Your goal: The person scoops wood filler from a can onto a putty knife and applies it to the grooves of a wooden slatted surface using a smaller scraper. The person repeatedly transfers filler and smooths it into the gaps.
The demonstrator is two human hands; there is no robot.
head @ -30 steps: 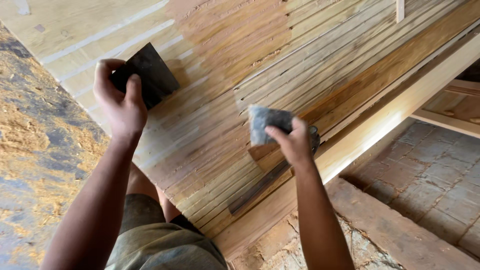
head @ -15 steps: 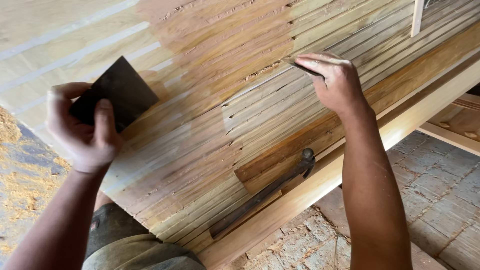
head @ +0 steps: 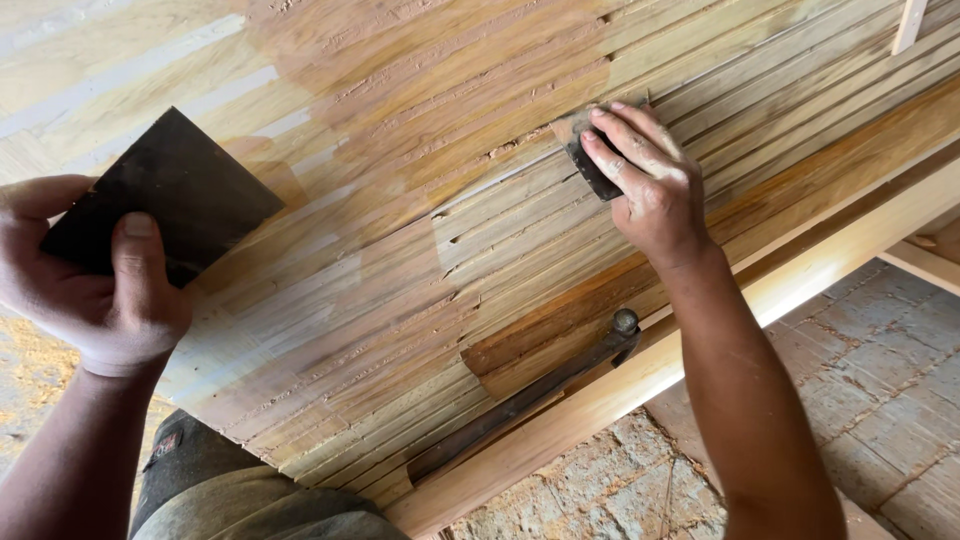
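- Wooden slat panel (head: 420,260): fills centre, glue-coated.
- Left hand (head: 95,285), nine o'clock: fingers and thumb pinching dark flat scraper (head: 170,195).
- Right hand (head: 650,185), two o'clock: fingers together, pressing small dark pad (head: 590,170) onto slats.
- Metal hammer (head: 530,395): five o'clock, along panel edge.

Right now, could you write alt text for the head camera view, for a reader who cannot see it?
The right hand presses a small dark scraper onto a slatted wooden panel. The left hand holds a dark flat sheet; a hammer lies along the panel's edge.

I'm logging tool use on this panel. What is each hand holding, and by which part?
Left hand grips the dark flat sheet by its lower corner, thumb on top. Right hand presses a small dark pad onto the wooden slats, fingers across its top.
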